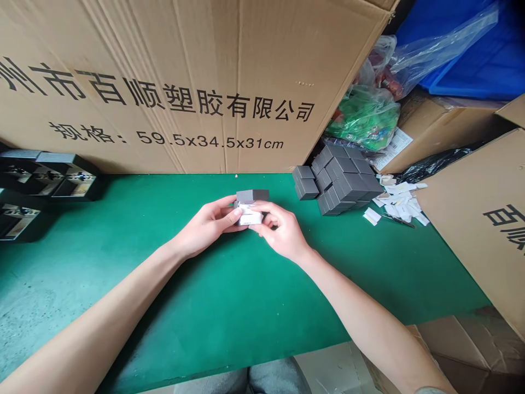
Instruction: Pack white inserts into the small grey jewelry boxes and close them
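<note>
2 hands on 1 grey box [252,196]: left hand [207,225] and right hand [283,232], fingers [262,208] clenched, box held over desk [241,306], left of stacked boxes [340,180]. Risk: slack grip drops it.

A large carton [164,93] stands along the far edge of the bench [229,290]. Above the middle of the bench, a small box [250,210] sits between the left hand [205,227] and the right hand [283,232]. To the right, a stack of boxes [342,180] rests on the bench, with paper slips [400,200] just beside it. Trays [45,175] lie at far left. Plastic bags [365,117] and a crate [471,54] lie behind the stack, and another carton [476,219] leans at right.
</note>
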A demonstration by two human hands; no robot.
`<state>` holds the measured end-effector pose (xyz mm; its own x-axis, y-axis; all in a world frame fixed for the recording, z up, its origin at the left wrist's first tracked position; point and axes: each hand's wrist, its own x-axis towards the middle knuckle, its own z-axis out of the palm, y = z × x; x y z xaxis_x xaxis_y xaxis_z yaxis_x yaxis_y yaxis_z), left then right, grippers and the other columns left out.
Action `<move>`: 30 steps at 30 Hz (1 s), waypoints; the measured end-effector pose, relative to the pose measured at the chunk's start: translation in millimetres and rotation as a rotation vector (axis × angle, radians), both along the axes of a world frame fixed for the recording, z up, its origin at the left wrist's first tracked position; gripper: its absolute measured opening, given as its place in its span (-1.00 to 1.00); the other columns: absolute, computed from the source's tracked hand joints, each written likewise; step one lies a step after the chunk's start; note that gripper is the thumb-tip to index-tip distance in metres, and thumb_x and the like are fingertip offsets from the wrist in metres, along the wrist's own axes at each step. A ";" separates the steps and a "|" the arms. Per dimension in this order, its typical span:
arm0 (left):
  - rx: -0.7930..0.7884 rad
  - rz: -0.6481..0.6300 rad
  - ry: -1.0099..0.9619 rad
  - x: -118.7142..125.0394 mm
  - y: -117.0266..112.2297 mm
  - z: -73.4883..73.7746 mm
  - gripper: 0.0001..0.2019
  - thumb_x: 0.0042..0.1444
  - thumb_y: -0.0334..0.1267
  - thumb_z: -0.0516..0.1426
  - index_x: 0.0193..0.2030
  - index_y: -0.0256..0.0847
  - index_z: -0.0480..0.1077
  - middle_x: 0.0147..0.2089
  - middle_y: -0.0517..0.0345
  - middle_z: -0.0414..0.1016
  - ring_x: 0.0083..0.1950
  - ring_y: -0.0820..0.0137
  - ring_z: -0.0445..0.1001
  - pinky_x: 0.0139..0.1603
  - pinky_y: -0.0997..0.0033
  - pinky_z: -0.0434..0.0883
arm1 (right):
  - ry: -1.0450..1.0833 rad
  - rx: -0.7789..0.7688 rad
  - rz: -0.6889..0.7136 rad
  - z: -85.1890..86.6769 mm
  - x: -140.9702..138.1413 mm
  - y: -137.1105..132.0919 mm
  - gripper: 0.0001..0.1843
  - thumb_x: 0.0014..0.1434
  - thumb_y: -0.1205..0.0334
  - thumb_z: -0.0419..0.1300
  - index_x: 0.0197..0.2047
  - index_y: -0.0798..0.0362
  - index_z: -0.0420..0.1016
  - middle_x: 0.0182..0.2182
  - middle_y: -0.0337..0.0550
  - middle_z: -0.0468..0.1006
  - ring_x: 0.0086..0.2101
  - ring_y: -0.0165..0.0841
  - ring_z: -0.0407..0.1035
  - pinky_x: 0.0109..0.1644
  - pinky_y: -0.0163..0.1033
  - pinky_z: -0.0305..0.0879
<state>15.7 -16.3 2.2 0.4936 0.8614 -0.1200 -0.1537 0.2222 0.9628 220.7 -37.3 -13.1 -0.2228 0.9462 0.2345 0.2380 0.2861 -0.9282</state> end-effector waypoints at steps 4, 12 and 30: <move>0.009 -0.039 -0.001 -1.3 0.1 0.5 -0.55 0.29 -0.06 0.24 0.28 -0.06 0.47 0.17 0.02 0.61 0.21 0.13 0.54 0.27 0.06 0.50 | -0.030 0.062 0.003 -1.3 -0.6 -0.5 -0.73 0.19 0.26 0.30 -0.01 -0.03 0.55 -0.04 -0.14 0.64 -0.49 -0.50 0.39 -0.38 -0.31 0.43; -0.071 0.121 -0.045 2.6 1.4 -1.3 -0.60 0.29 -0.08 0.24 0.22 -0.13 0.50 0.18 -0.01 0.58 0.18 0.16 0.53 0.12 0.19 0.58 | -0.042 0.258 -0.035 -1.8 -3.7 -3.4 -0.76 0.26 0.22 0.27 0.00 -0.04 0.56 0.04 -0.03 0.55 -0.33 -0.42 0.44 -0.33 -0.28 0.42; -0.018 0.044 -0.001 2.9 -0.1 0.5 -0.66 0.29 -0.04 0.22 0.11 -0.14 0.54 0.10 0.02 0.61 0.08 0.19 0.55 0.06 0.20 0.60 | 0.050 -0.010 0.005 0.9 5.1 5.1 -0.64 0.10 0.13 0.41 -0.02 -0.03 0.65 -0.09 -0.12 0.60 -0.33 -0.39 0.47 -0.29 -0.24 0.46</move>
